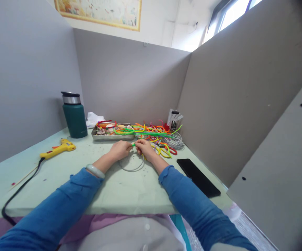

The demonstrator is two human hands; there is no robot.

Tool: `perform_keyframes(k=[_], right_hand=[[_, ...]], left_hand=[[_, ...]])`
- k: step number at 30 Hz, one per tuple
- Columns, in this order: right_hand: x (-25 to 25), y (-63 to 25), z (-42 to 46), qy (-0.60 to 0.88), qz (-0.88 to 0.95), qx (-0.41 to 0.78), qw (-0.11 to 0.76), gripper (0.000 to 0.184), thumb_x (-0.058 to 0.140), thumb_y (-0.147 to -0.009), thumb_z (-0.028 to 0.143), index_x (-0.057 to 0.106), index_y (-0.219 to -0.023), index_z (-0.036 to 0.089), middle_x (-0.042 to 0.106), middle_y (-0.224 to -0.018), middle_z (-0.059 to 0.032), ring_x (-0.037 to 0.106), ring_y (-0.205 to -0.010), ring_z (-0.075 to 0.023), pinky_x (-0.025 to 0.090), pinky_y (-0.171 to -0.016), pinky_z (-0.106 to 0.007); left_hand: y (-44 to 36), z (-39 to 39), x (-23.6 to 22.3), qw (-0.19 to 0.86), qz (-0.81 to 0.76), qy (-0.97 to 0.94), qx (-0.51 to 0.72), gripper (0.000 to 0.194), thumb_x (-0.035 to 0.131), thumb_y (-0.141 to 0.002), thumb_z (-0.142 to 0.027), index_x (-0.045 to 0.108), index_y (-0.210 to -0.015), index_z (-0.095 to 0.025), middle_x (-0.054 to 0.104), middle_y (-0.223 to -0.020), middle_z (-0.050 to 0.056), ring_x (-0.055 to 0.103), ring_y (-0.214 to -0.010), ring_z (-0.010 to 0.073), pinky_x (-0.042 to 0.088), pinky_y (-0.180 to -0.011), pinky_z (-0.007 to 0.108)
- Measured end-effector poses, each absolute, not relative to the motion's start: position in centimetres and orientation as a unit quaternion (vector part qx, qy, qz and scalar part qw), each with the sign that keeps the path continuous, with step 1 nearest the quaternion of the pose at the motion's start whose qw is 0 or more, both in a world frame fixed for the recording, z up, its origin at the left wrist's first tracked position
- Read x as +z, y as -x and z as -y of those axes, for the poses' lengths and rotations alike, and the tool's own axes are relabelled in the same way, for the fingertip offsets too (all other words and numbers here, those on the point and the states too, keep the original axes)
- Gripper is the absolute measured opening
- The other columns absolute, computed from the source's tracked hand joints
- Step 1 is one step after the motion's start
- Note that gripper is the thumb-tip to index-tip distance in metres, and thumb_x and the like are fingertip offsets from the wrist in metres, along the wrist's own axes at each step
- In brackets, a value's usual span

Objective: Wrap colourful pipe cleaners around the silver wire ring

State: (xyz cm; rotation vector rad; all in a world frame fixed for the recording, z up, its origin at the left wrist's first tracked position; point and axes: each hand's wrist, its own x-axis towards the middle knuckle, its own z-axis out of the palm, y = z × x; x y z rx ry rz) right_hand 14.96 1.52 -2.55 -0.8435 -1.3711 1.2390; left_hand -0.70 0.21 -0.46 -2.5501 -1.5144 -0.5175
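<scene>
At the middle of the pale green tabletop (156,198), just in front of the metal tray (114,138), a small bright-green piece (133,145) is being worked between two sets of fingertips! It is pinched from one side by the left hand (121,150), thumb and fingers drawn together, and from the other by the right hand (145,148), fingers curled in just as tightly. Below them a loop of grey wire (132,170) is seen, its two sides run up to the hands; whether the green is wrapped around the wire cannot be told, as the join is hidden by the fingers. Beyond, the tray is heaped with mixed bits, and its right end is overlain by a tangle of coloured fuzzy stems (153,134), flanked by a coil of grey wire (176,142). Off to the right, a black phone (199,177) is laid flat near the table edge. Over on the left, a yellow glue gun (59,149) is laid on its side, trailed by a dark cord (20,191), with a teal bottle (75,116) stood upright behind it. Blue sleeves are worn on both arms, and a pale bangle (95,170) on the left wrist.
</scene>
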Motion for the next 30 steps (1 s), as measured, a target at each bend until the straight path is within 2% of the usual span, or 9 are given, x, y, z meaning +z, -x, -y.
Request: perform_keyframes(k=[6, 11, 18, 24, 30], right_hand=[[-2.59, -14.96, -1.55, 0.351, 0.578, 0.517, 0.525, 0.014, 0.059, -0.065, 0.026, 0.05, -0.07, 0.016, 0.05, -0.046, 0.0072, 0.037, -0.033, -0.0043, 0.027, -0.032, -0.017], [-2.65, -14.95, -1.61, 0.352, 0.578, 0.515, 0.527, 0.013, 0.058, -0.065, 0.025, 0.05, -0.07, 0.016, 0.05, -0.047, 0.0071, 0.037, -0.033, -0.0045, 0.027, -0.032, -0.017], [-2.57, -14.91, -1.62, 0.351, 0.573, 0.516, 0.531, 0.015, 0.059, -0.065, 0.027, 0.05, -0.071, 0.016, 0.049, -0.047, 0.0071, 0.037, -0.033, -0.0047, 0.027, -0.032, -0.018], [-2.66, -14.93, -1.63, 0.352, 0.574, 0.517, 0.529, 0.018, 0.06, -0.065, 0.029, 0.05, -0.071, 0.017, 0.049, -0.048, 0.0072, 0.037, -0.033, -0.0044, 0.027, -0.033, -0.018], [-2.74, -14.94, -1.75, 0.351, 0.575, 0.513, 0.531, 0.017, 0.06, -0.064, 0.029, 0.05, -0.07, 0.016, 0.048, -0.048, 0.0069, 0.038, -0.033, -0.0047, 0.027, -0.033, -0.018]], left_hand=[[0.64, 0.11, -0.03, 0.03, 0.513, 0.841, -0.168, 0.035, 0.035, -0.083, -0.036, 0.066, -0.079, -0.021, 0.067, -0.079, 0.006, 0.058, -0.073, 0.0164, 0.034, -0.06, 0.022], [0.6, -0.11, -0.24, 0.053, 0.51, 0.841, -0.171, 0.034, 0.036, -0.083, -0.035, 0.066, -0.081, -0.021, 0.067, -0.081, 0.007, 0.059, -0.075, 0.0178, 0.036, -0.061, 0.023], [0.46, 0.02, -0.16, 0.071, 0.501, 0.83, -0.236, 0.03, 0.044, -0.08, -0.031, 0.062, -0.102, -0.024, 0.067, -0.094, 0.005, 0.059, -0.079, 0.0168, 0.038, -0.063, 0.023], [0.38, 0.2, -0.07, 0.103, 0.482, 0.833, -0.252, 0.025, 0.044, -0.078, -0.026, 0.066, -0.091, -0.022, 0.066, -0.09, 0.004, 0.058, -0.081, 0.0166, 0.038, -0.064, 0.022], [0.45, 0.21, -0.22, 0.135, 0.458, 0.846, -0.24, 0.029, 0.041, -0.08, -0.025, 0.067, -0.094, -0.026, 0.065, -0.086, 0.003, 0.057, -0.081, 0.017, 0.038, -0.063, 0.024]])
